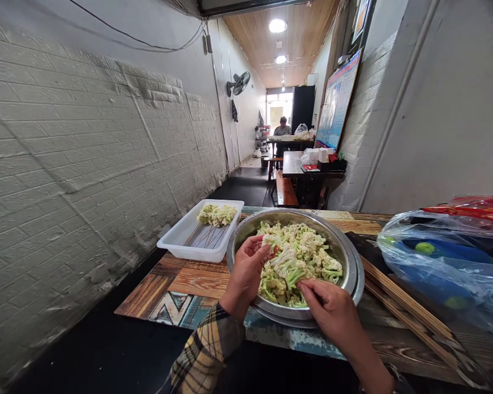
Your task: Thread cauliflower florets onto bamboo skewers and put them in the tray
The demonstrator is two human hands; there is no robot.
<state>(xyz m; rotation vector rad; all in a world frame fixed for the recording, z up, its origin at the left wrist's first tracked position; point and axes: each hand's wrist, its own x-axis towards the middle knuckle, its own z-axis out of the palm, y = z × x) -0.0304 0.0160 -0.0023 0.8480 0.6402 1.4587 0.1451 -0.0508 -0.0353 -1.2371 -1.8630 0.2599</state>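
Observation:
A steel bowl (355, 262) full of pale green-white cauliflower florets (308, 241) stands in front of me. Over its left side, my left hand (246, 271) has its thumb and fingers closed round a cauliflower floret (272, 241). At the bowl's near right rim, my right hand (331, 306) pinches the green stem end of another floret (290, 267). Its fingertips are partly hidden behind the thumb. To the left, a white plastic tray (193, 251) holds cauliflower threaded on thin wooden skewers (208, 236).
A bundle of bare skewers (406, 298) lies right of the bowl on the patterned wooden table (201, 279). Beyond it sits a clear plastic bag (443, 262) with green round things inside. Farther back are a dark table (291, 164), a bench (285, 189) and a seated person (282, 128).

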